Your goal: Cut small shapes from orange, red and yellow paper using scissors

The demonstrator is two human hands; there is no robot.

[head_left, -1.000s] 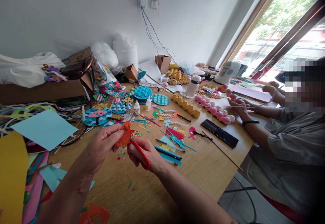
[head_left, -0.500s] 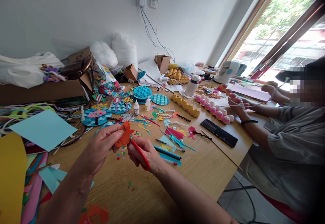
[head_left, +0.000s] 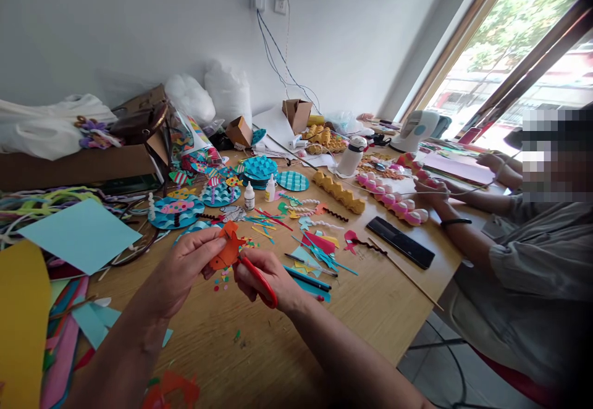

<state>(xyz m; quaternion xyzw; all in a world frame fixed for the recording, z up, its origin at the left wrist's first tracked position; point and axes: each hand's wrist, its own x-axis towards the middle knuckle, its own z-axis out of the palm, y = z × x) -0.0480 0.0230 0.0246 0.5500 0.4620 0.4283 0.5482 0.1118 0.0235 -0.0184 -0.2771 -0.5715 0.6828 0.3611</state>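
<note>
Between the fingers of my left hand (head_left: pixel 192 264) is a piece of orange paper (head_left: pixel 227 249), partly cut, with a dark drawn line and a pointed tail-like edge. My right hand (head_left: pixel 263 273) grips red-handled scissors (head_left: pixel 263 282); their blades meet the right edge of the paper and are mostly hidden. Small coloured paper dots (head_left: pixel 222 282) lie on the table below the paper. Orange paper scraps (head_left: pixel 173 390) lie near the front edge. Just right of my right hand are a dark blue pen (head_left: pixel 309 279) and thin blue paper strips (head_left: pixel 324 254).
Blue paper discs with fish (head_left: pixel 173 214), two glue bottles (head_left: pixel 249 198), a yellow egg-carton strip (head_left: pixel 340 193) and a black phone (head_left: pixel 401 242) lie beyond my hands. Coloured paper sheets (head_left: pixel 81 236) are at left. A co-worker's hand (head_left: pixel 430 193) holds pink-painted carton at right.
The scissors' handles have shifted slightly right and the right hand has turned a little. The left hand still holds the orange paper in nearly the same place.
</note>
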